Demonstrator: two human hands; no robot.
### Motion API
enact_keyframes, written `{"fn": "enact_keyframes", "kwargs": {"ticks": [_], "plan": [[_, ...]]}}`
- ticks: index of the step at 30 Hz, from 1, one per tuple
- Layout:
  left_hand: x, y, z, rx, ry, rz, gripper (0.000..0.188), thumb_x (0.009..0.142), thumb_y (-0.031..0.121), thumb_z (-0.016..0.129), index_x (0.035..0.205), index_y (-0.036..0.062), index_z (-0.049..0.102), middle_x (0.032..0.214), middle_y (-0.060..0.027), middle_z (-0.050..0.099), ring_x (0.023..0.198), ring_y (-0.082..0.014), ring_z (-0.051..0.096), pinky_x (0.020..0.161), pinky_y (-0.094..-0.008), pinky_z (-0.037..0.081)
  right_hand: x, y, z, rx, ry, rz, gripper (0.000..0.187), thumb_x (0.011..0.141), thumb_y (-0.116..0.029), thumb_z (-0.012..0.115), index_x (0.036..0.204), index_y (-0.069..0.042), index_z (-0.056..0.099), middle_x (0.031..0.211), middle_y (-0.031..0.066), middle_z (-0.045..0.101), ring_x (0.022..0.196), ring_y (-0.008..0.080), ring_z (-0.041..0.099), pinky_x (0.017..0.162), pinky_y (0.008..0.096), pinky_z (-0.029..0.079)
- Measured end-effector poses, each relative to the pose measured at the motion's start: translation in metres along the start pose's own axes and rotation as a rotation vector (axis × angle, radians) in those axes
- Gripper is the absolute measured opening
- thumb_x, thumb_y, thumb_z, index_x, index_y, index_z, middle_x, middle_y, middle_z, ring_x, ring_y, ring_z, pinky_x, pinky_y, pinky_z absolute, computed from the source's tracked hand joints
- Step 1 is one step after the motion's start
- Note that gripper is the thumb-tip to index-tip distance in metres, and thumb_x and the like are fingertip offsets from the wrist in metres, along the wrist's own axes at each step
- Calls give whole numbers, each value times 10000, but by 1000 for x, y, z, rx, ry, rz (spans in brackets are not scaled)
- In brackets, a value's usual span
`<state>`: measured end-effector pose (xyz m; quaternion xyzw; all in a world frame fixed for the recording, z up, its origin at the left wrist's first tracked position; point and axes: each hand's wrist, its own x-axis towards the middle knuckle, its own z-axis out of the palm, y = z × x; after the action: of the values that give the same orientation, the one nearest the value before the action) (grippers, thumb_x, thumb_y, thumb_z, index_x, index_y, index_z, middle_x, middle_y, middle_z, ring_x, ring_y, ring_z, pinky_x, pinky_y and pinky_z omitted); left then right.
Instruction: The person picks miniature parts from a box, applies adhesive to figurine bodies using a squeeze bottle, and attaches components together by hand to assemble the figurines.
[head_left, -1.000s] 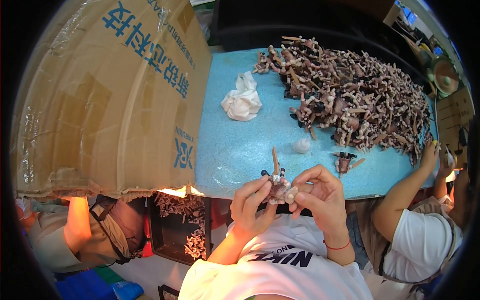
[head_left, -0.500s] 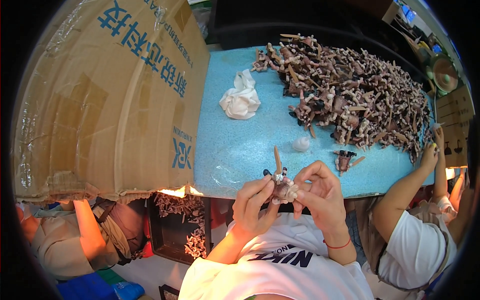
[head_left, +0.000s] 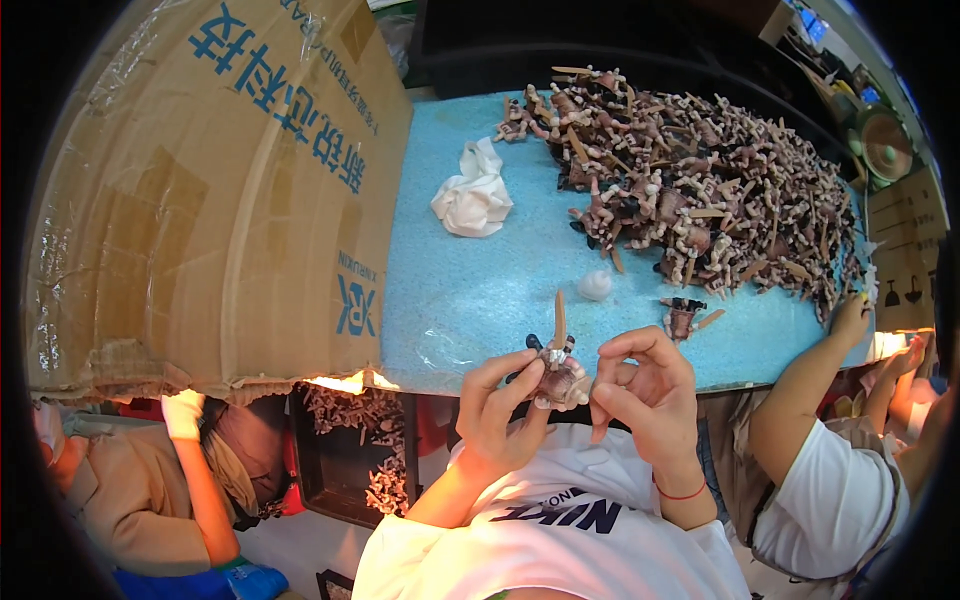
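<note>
Between the thumb and fingers of my left hand (head_left: 492, 412) is a small brown figurine (head_left: 563, 388), with dark boots and a tan, blade-like piece pointing up past it. My right hand (head_left: 650, 398) is just right of the figurine, slightly apart from it. Its fingers are curled and its thumb and fingertips come together; anything pinched there is too small to make out. Beyond my hands, a single similar figurine (head_left: 683, 320) lies on the blue tabletop (head_left: 450, 310). A large heap of such figurines (head_left: 700, 170) covers the table's far right.
A tall cardboard box (head_left: 200, 240) stands along the left side. Crumpled white tissue (head_left: 472, 202) and a small white lump (head_left: 595, 286) lie mid-table. Below the near edge, a black crate (head_left: 320, 475) holds more figurines. A co-worker's hand (head_left: 850, 318) reaches the table's right edge.
My right hand has drawn away from the figurine, a little to the right. The figurine stays in my left hand. At the lower left, a co-worker's arm has moved, and a pale-covered hand now shows.
</note>
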<state>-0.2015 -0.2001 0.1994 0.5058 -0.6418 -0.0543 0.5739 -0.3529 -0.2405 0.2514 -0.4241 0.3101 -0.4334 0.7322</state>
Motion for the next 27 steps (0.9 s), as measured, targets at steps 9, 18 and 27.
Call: {"fn": "enact_keyframes", "kwargs": {"ticks": [9,18,27], "plan": [[6,9,7,-273,-41,-99,406,652,-156,588,1021,11,598,1062,-167,489,917,-242,578,750,-311,514,-3,-9,-8,-200,-44,-105,306,730,96,587,1021,37,513,1029,101,441,824,137,556,544,199,530],[20,21,-5,-323,-320,-216,515,618,-138,561,1113,3,571,1172,-204,471,928,-257,589,754,-297,505,-8,-9,-17,-286,-1,-121,309,701,102,596,1001,46,554,1010,112,504,868,150,567,629,218,549],[31,28,-8,-425,-394,-230,497,642,-48,611,1135,-20,551,1180,-198,468,926,-242,588,773,-297,494,-10,-17,-18,-470,-22,-210,408,649,98,627,1043,17,557,1005,101,505,882,156,572,677,229,554]]}}
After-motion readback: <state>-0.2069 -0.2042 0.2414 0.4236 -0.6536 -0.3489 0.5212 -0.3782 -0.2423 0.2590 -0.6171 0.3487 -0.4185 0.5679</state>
